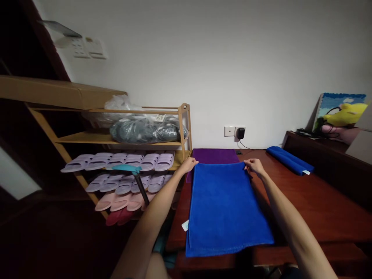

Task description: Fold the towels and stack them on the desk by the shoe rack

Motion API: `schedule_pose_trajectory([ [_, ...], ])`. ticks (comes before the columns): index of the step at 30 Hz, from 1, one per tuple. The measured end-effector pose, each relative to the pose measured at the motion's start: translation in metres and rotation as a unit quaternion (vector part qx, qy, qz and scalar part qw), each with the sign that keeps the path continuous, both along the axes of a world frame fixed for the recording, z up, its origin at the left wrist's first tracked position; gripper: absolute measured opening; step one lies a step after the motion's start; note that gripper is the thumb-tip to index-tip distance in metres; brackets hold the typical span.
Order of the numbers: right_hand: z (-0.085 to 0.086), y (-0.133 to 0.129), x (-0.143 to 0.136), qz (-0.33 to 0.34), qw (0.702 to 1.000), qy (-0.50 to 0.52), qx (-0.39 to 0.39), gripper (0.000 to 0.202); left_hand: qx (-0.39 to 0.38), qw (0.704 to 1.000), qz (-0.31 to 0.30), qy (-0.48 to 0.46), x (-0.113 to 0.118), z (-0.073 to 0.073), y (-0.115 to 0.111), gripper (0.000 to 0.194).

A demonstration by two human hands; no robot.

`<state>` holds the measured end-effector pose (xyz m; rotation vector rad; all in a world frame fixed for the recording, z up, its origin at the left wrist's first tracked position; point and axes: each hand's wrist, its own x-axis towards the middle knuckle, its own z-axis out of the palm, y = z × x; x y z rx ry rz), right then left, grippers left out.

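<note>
Both bare arms stretch forward and slightly inward, elbows nearly straight. The left hand (188, 164) lies palm down, fingers curled in a pinching grip. The right hand (254, 166) mirrors it, knuckles up, fingertips pinched together, wrists level.

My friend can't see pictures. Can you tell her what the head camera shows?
Two bare hands, left hand and right hand, grip the far corners of a blue towel spread flat on a dark wooden table. A purple towel lies beyond it, and a shoe rack of slippers stands left.
</note>
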<state>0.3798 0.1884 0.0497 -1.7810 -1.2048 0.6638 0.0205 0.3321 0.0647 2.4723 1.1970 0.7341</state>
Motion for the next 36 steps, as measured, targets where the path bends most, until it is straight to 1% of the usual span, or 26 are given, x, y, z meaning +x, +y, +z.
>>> schedule_pose_trajectory([
  [3,-0.009,0.01,0.001,-0.016,0.999,-0.032,-0.02,0.031,0.004,0.999,0.028,0.035,0.004,-0.01,0.008,0.031],
  [6,-0.013,0.014,0.001,-0.031,0.996,-0.082,-0.032,0.033,0.008,0.996,0.057,0.069,0.006,-0.014,0.008,0.027],
  [8,-0.013,0.015,-0.005,-0.042,0.99,-0.129,-0.027,0.036,0.024,0.993,0.076,0.084,0.011,-0.015,0.0,0.024],
  [10,-0.013,0.016,-0.02,-0.037,0.982,-0.186,-0.008,0.041,0.049,0.991,0.074,0.095,0.022,-0.018,-0.016,0.028],
  [12,-0.017,0.018,-0.042,0.009,0.97,-0.243,0.015,0.048,0.069,0.991,0.038,0.111,0.037,-0.024,-0.035,0.035],
  [15,-0.03,0.02,-0.079,0.124,0.942,-0.31,0.031,0.061,0.071,0.986,-0.041,0.147,0.06,-0.041,-0.059,0.05],
  [17,-0.04,0.019,-0.095,0.175,0.923,-0.341,0.017,0.068,0.055,0.982,-0.063,0.171,0.069,-0.051,-0.067,0.06],
  [19,-0.047,0.018,-0.103,0.195,0.91,-0.367,-0.004,0.072,0.041,0.979,-0.065,0.189,0.072,-0.057,-0.069,0.064],
  [21,-0.05,0.017,-0.103,0.2,0.9,-0.387,-0.018,0.074,0.038,0.978,-0.064,0.196,0.071,-0.058,-0.07,0.065],
  [23,-0.049,0.015,-0.099,0.189,0.896,-0.402,-0.023,0.075,0.044,0.979,-0.056,0.193,0.068,-0.055,-0.071,0.066],
  [26,-0.046,0.012,-0.086,0.142,0.9,-0.411,-0.036,0.08,0.05,0.982,-0.024,0.182,0.059,-0.051,-0.072,0.067],
  [28,-0.046,0.009,-0.075,0.111,0.904,-0.41,-0.055,0.083,0.041,0.982,-0.007,0.183,0.052,-0.052,-0.071,0.07],
  [31,-0.046,0.005,-0.066,0.097,0.906,-0.404,-0.077,0.081,0.021,0.981,-0.002,0.193,0.044,-0.055,-0.068,0.072],
  [34,-0.04,-0.002,-0.069,0.09,0.907,-0.406,-0.066,0.078,0.018,0.98,-0.003,0.197,0.041,-0.051,-0.071,0.07],
  [36,-0.032,-0.015,-0.077,0.093,0.906,-0.409,-0.049,0.077,0.026,0.981,-0.004,0.194,0.037,-0.044,-0.08,0.068],
])
